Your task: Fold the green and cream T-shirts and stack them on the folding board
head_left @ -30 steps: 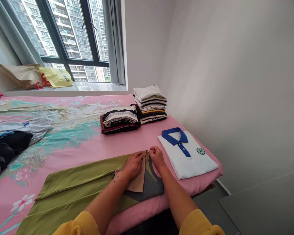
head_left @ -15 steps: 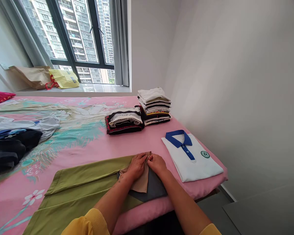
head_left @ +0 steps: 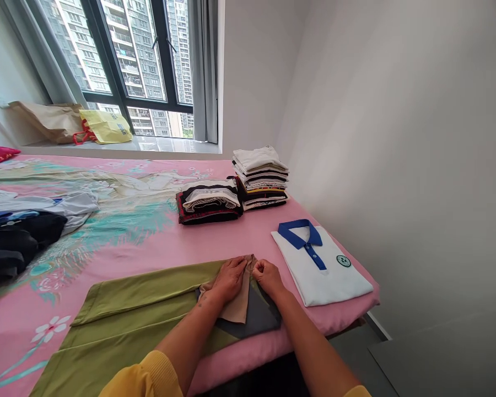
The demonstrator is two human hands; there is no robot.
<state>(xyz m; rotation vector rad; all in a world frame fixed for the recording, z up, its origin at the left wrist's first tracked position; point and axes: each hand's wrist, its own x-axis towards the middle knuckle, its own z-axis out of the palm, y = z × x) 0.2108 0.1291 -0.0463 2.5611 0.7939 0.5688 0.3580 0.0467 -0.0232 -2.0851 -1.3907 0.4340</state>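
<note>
Olive-green trousers (head_left: 140, 314) lie flat across the near edge of a pink bed (head_left: 240, 237), waist end to the right. My left hand (head_left: 228, 278) rests on the turned-out tan lining (head_left: 236, 306) at the waistband, fingers closed in a pinch on its top edge. Just to its right, my right hand (head_left: 268, 275) pinches the same waistband corner. Grey inner fabric (head_left: 256, 317) shows below both hands.
A folded white polo with a blue collar (head_left: 320, 264) lies to the right near the bed's edge. Two stacks of folded clothes (head_left: 235, 187) stand further back. Loose dark and grey garments (head_left: 20, 231) are heaped at the left. Paper bags (head_left: 74, 124) sit on the window sill.
My right hand has closed in toward the left hand at the waistband corner. The view shifted slightly; the trousers stay in place.
</note>
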